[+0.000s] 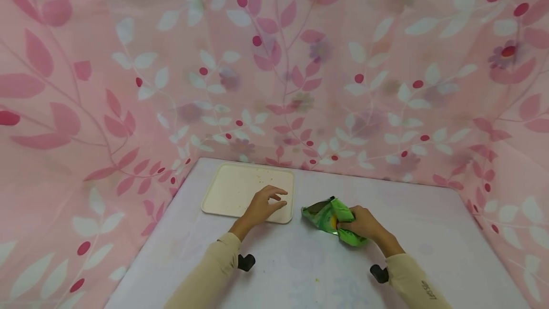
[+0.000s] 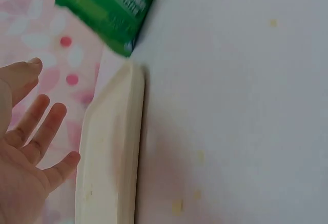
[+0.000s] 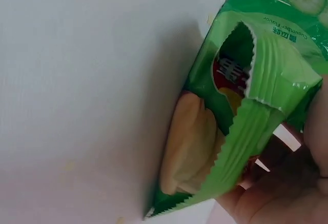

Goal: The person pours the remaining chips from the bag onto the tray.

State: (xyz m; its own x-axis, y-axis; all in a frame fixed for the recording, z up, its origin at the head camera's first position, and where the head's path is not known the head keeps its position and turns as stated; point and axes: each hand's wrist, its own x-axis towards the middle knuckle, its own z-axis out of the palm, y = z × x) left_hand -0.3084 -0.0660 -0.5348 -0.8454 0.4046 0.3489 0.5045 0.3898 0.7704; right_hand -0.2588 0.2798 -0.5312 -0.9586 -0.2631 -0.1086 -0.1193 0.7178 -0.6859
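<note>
A green snack bag (image 1: 343, 210) marked "Cucumber Flavor" is in my right hand (image 1: 365, 225), whose fingers and thumb grip its crumpled side. In the right wrist view the bag (image 3: 236, 147) shows a crimped, zigzag-edged end. It is held just over or against the white tabletop; which of the two I cannot tell. My left hand (image 1: 262, 205) hovers over the right part of a cream tray (image 1: 231, 187), its fingers apart and loosely bent around nothing. Seen from the left wrist, that hand (image 2: 31, 157) is beside the tray, with the bag beyond its far corner.
Small yellowish crumbs (image 1: 259, 176) dot the tray, and a few more crumbs (image 2: 177, 205) lie on the white tablecloth (image 1: 411, 223). Pink floral curtains (image 1: 300, 61) close in the table at the back and both sides. Black wrist mounts (image 1: 246, 262) stick out from the sleeves.
</note>
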